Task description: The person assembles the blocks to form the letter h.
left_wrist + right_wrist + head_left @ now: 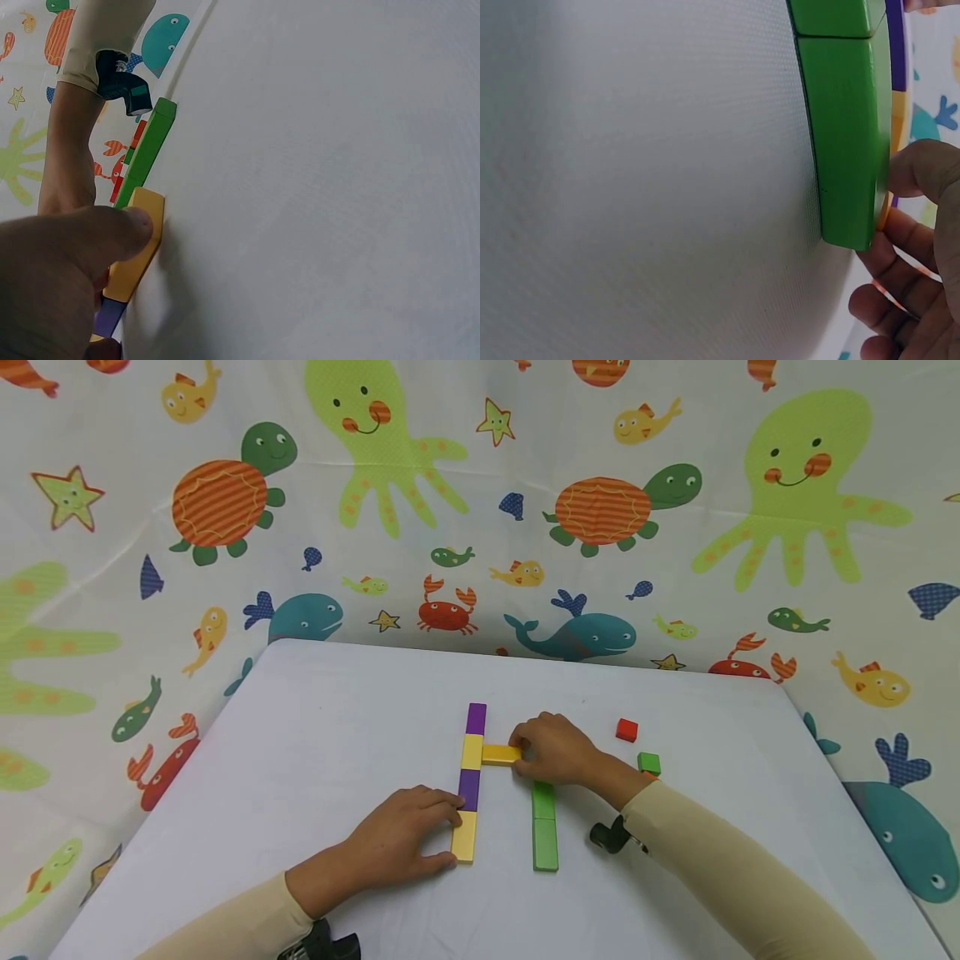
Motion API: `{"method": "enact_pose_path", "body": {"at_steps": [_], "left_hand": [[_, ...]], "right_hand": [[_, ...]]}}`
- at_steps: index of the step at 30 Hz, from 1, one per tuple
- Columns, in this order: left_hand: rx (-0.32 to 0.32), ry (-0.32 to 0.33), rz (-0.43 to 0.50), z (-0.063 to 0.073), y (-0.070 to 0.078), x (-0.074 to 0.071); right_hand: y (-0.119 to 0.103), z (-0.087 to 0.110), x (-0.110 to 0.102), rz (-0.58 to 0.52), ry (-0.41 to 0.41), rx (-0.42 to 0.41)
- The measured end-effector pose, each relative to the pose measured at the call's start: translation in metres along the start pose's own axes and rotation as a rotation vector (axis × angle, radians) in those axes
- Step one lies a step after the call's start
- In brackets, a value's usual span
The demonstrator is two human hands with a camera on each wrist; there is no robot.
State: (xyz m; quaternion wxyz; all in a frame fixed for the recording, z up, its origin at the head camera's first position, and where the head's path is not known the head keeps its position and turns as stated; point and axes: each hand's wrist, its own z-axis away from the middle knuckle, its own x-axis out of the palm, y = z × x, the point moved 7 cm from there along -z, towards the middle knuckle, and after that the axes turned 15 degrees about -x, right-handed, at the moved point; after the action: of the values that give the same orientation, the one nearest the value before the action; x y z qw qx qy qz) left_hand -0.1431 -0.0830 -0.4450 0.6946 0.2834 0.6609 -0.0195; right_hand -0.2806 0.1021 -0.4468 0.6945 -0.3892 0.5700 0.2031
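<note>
A straight column of blocks runs away from me in the head view: a yellow block (465, 843) nearest, a purple block (469, 787), another yellow block (472, 752) and a purple block (476, 718) at the far end. My left hand (405, 835) touches the column's left side, fingertips near the yellow-purple seam and thumb (124, 232) on the nearest yellow block. With thumb and fingers, my right hand (558, 749) pinches the right end of a yellow-orange block (498, 755). That block lies crosswise, its left end against the column's upper yellow block.
Two green blocks (545, 843) stand end to end right of the column, their far end beneath the right hand. A red cube (627, 730), a green cube (648, 763) and a partly hidden orange-red piece (650, 775) lie farther right on the white table (360, 710).
</note>
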Motion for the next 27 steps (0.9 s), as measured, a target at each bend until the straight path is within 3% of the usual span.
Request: {"method": "enact_pose_path", "body": {"at_steps": [14, 20, 27], "left_hand": [[-0.008, -0.012, 0.002, -0.001, 0.0, 0.001], [-0.01, -0.011, -0.003, 0.0, 0.001, 0.0], [-0.016, -0.023, -0.003, -0.001, 0.0, 0.001]], "right_hand": [[0.011, 0.021, -0.014, -0.017, 0.015, 0.089], [0.016, 0.028, -0.018, -0.025, 0.03, 0.089], [0.013, 0.022, -0.015, -0.039, 0.022, 0.061]]}}
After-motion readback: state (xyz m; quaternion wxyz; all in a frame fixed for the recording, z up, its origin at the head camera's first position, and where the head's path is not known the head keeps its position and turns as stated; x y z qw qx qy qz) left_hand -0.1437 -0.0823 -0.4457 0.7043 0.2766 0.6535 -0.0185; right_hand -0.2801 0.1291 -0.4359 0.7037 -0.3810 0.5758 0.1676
